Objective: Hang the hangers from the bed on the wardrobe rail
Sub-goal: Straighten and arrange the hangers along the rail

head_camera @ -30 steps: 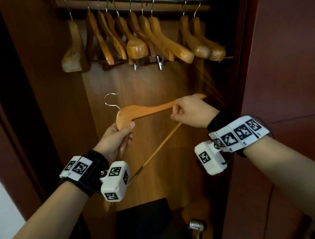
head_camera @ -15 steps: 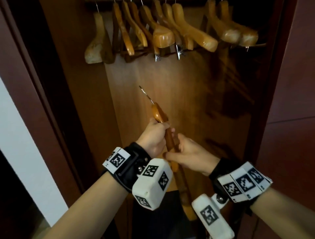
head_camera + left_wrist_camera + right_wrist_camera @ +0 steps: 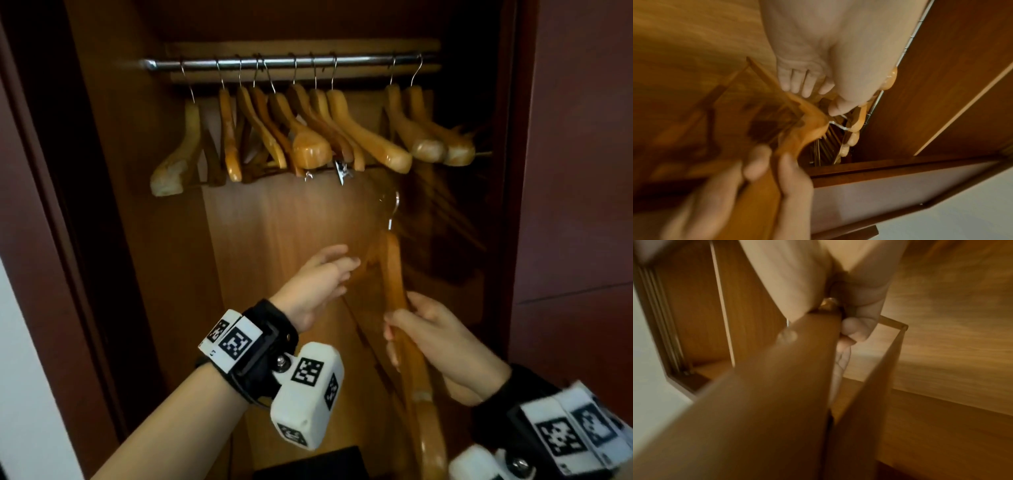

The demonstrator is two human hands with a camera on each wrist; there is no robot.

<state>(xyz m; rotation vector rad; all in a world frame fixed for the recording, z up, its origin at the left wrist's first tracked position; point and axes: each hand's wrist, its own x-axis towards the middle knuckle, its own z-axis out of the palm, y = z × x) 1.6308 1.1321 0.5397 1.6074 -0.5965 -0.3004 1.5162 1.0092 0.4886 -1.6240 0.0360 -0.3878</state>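
Your right hand [image 3: 442, 342] grips the stiff, light wooden hanger [image 3: 394, 274] mid-arm; your left hand [image 3: 318, 284] is open beside it; steer its hook [image 3: 394, 209] to the rail [image 3: 359, 61]

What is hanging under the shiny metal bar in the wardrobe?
Under the rail hangs a row of wooden hangers on metal hooks, and two small metal clips dangle below them. They overlap, so the ones behind are partly hidden.

Motion blur smears my held hanger [image 3: 394, 274] and its hook [image 3: 392, 209]; lower end cut off by head view's bottom edge.
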